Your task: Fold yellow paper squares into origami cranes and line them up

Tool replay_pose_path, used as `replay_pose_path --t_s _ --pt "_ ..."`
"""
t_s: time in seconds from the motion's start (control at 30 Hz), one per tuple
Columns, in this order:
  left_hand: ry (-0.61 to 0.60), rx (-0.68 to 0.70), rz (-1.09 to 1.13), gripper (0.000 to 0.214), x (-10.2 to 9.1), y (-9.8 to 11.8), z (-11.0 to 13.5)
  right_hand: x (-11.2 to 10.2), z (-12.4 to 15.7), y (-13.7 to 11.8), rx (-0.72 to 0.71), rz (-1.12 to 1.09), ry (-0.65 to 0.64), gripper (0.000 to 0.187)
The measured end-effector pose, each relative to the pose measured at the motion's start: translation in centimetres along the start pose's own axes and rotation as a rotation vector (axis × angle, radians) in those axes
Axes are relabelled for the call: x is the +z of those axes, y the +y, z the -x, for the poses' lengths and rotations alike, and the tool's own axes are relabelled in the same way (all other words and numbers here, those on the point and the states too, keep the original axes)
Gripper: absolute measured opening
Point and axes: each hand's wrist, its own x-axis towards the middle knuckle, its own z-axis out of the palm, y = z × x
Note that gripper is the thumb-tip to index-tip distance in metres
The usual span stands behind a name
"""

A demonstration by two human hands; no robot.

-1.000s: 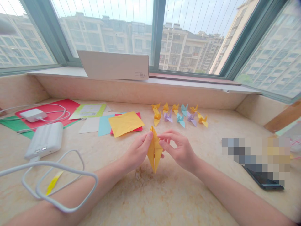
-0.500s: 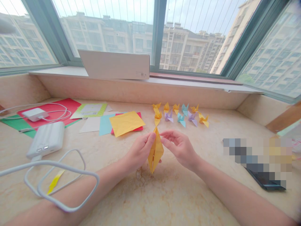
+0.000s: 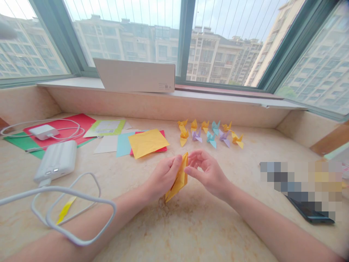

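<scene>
My left hand (image 3: 165, 174) is closed on a folded yellow origami paper (image 3: 178, 183), thumb on top near its upper tip. The piece is long and narrow, pointed at both ends, and tilts with its lower tip to the left. Part of it is hidden behind my left fingers. Close at its right edge is my right hand (image 3: 208, 173), fingers curled and thumb apart from them. Its thumb tip meets the paper's edge. Beyond my hands stand small folded paper cranes in two rows, among them a yellow crane (image 3: 184, 136), a purple crane (image 3: 196, 135) and a blue crane (image 3: 211, 139).
Left of the cranes lie a yellow sheet (image 3: 148, 142) and other coloured papers. A white power bank (image 3: 57, 160) and its looping cable (image 3: 81, 189) are at left, the cable crossing over my left forearm. A dark phone (image 3: 311, 207), partly pixelated, lies right. A white box (image 3: 136, 76) stands on the sill.
The folded yellow paper has turned in my left hand, its lower tip swinging left and its upper tip right. My right hand stays close beside it. The view has shifted slightly.
</scene>
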Motion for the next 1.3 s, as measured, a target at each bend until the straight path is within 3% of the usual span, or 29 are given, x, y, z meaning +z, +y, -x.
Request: replay_pose_path --t_s 0.43,0.6,0.87,0.93,1.07,1.3 --pt "0.021 0.031 -0.083 0.057 -0.3 -0.2 -0.1 -0.2 0.1 -1.1 -0.017 0.187 -0.053 0.015" --pt "0.017 0.059 -0.126 0.059 -0.3 -0.8 -0.3 0.0 0.2 -1.6 0.050 0.133 -0.110 0.019" --pt "-0.019 0.124 -0.063 0.043 0.1 -0.3 0.0 -0.4 -0.4 -1.1 0.126 -0.007 0.001 0.020" --pt "-0.038 0.126 0.052 0.036 0.1 -0.3 0.2 -0.6 -0.6 -1.1 0.132 -0.018 0.030 0.020" --pt "-0.070 0.106 0.222 0.045 0.2 -0.9 0.2 -0.7 -0.8 -1.2 0.155 -0.031 0.043 0.024" --pt "0.011 0.127 0.014 0.027 0.1 -1.3 -0.1 -0.3 -0.4 -0.4 0.077 0.095 0.108 0.024"
